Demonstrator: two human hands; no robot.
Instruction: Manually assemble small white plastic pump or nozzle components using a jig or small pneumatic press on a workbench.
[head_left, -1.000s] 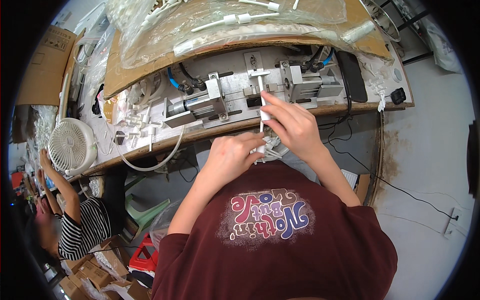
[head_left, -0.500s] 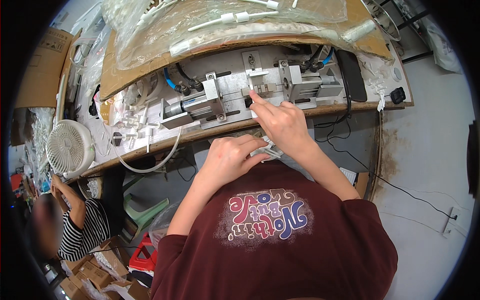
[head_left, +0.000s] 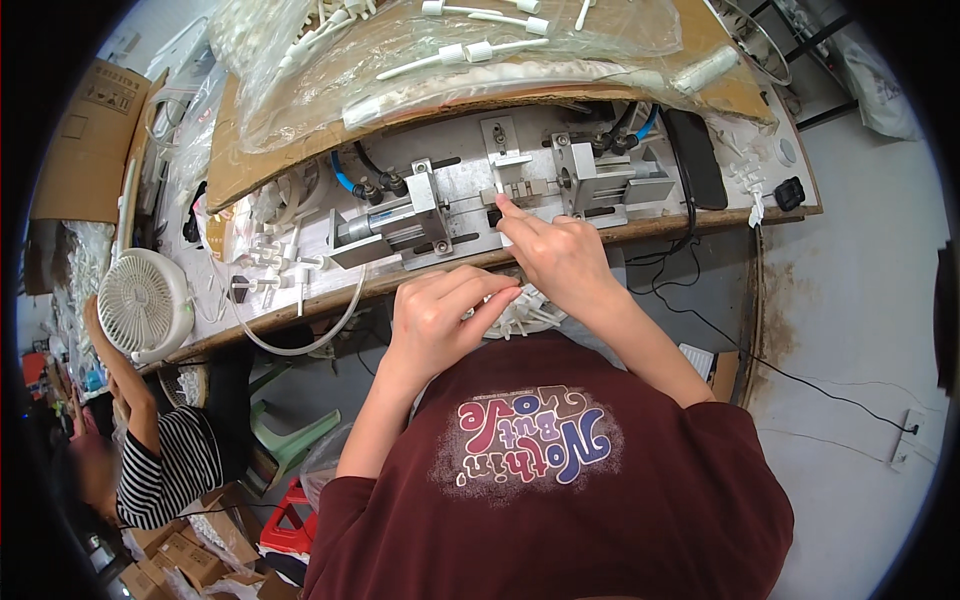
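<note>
Right hand (head_left: pixel 562 258) over the front of the metal fixture (head_left: pixel 468 243), forefinger stretched forward; the white plastic piece (head_left: pixel 501 181) stands out past that fingertip, running toward the upright bracket (head_left: pixel 503 143), just beside the small metal blocks (head_left: pixel 527 190); right fingers look closed on its near end, thumb mostly hidden below the hand, so the full grip is not clear.

Left hand (head_left: pixel 438 312) lower, in front of the bench (head_left: pixel 655 230), near the heap of white parts (head_left: pixel 530 320) by the lap; forefinger and thumb tips close together; cannot tell whether they pinch a part or stand slightly apart.

Handling, by judgement: the piece looks light, thin and fairly stiff, smooth enough to slip or roll under a fingertip; its slim length might bend or snap if levered sideways; best taken by the near end between thumb and forefinger, kept in line, pressed gently, skin clear of the metal blocks.

Around: a metal cylinder unit at left (head_left: pixel 385 222) and another at right (head_left: pixel 605 175), both facing the middle, a blue hose (head_left: pixel 343 173) behind the left one; loose white parts (head_left: pixel 265 283) on the bench farther left, beyond them a white fan (head_left: pixel 140 308); cardboard sheet (head_left: pixel 232 160) behind, clear plastic over it; another person in a striped shirt (head_left: pixel 180 465), off to the left.
</note>
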